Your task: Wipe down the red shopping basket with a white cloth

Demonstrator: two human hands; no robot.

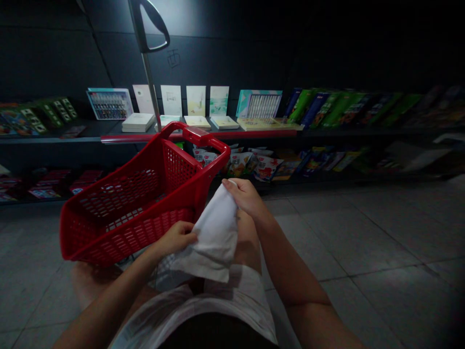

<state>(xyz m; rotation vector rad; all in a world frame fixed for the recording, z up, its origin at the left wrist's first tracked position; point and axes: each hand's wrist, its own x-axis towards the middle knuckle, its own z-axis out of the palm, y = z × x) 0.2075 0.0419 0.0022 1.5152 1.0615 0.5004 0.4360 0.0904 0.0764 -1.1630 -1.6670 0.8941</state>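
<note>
A white cloth [216,228] hangs between my two hands, over my bare knee and in front of the red shopping basket. My left hand [178,238] pinches the cloth's left edge. Higher up and to the right, my right hand [244,196] grips its top corner, thumb on the near side. The lower end of the cloth spreads loosely above my lap. Close by on the left stands the red shopping basket [174,198] with slotted walls and a red handle; no goods show inside it.
Behind the basket runs a dark shelf with a red front edge [127,138], bearing books [138,122] and green and blue packs [319,109]. Snack bags [267,167] fill the lower shelf. A pole with a grey loop handle [156,29] rises behind the basket. Grey tiles [348,232] cover the floor.
</note>
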